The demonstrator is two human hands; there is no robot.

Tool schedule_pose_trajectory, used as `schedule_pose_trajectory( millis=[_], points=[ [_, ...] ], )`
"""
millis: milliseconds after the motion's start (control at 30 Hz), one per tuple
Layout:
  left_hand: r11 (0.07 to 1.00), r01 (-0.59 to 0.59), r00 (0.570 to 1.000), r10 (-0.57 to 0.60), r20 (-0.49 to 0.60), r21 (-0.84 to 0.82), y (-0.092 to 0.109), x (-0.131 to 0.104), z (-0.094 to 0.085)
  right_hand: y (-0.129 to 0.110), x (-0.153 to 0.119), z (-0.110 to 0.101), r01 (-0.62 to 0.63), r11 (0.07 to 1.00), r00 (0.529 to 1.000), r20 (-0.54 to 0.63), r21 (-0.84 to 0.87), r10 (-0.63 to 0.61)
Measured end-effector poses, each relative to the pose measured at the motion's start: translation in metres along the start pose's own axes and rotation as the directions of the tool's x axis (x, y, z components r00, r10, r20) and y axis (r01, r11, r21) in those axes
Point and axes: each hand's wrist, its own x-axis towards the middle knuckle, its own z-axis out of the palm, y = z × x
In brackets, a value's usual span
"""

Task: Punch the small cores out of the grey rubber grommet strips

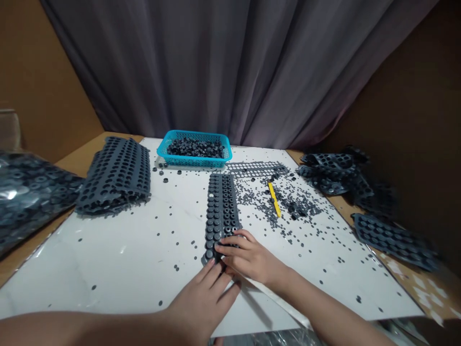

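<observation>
A long grey rubber sheet [222,206] with rows of round caps lies lengthwise on the white table top. One hole shows white near its upper left. My left hand [207,293] rests at the sheet's near end, fingertips on its edge and fingers somewhat spread. Over the near right part of the sheet, my right hand [248,257] is bent with its fingers curled onto the caps. Both hands meet at the near end; anything small between the fingertips is hidden. A thin white strip [273,298] runs from under my right hand toward the lower right.
A blue basket [194,162] of small dark parts stands at the back. Stacked perforated sheets [115,173] and a bag of parts [32,197] are left. A yellow tool [274,199] lies among scattered discs near an emptied sheet [257,169]. More sheets [392,240] lie right.
</observation>
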Motion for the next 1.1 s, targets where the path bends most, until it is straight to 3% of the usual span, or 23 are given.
schedule_pose_trajectory(
  millis=[133,233,367,500,667,733,833,967,1100],
  points=[
    [0.999,0.008,1.0,-0.008,-0.001,-0.034,0.002,-0.001,-0.003,0.004,-0.003,0.005,-0.059,0.998,0.998,-0.029,0.016,0.059],
    [0.999,0.014,1.0,-0.014,0.011,-0.046,0.002,-0.002,-0.004,0.003,-0.001,0.003,-0.182,0.955,0.976,-0.077,0.235,0.205],
    [0.999,0.016,1.0,-0.016,-0.007,-0.047,0.001,-0.002,-0.001,-0.003,0.004,-0.006,-0.278,0.824,0.952,0.028,0.493,0.304],
    [0.999,0.003,1.0,-0.003,-0.005,-0.036,-0.001,-0.003,0.002,-0.002,0.003,-0.006,-0.264,0.837,0.962,0.074,0.479,0.262],
    [0.999,0.003,1.0,-0.004,-0.012,-0.032,-0.002,-0.002,0.0,0.004,-0.002,0.006,-0.086,0.954,0.994,-0.039,0.287,0.102],
    [0.999,0.003,1.0,-0.003,-0.022,-0.04,-0.001,-0.002,-0.002,0.006,-0.005,0.009,-0.045,0.985,0.999,-0.004,0.164,0.046],
    [0.999,0.008,1.0,-0.008,-0.009,-0.052,-0.001,-0.001,-0.003,0.007,-0.009,0.01,-0.09,0.994,0.995,0.055,0.069,0.086],
    [0.998,0.005,1.0,-0.005,0.004,-0.056,-0.001,-0.002,0.001,0.006,-0.007,0.006,-0.239,0.935,0.966,-0.03,0.263,0.256],
    [0.998,0.001,1.0,-0.001,0.004,-0.058,-0.001,-0.002,0.0,0.001,0.002,-0.003,-0.331,0.795,0.93,0.034,0.509,0.365]
  ],
)
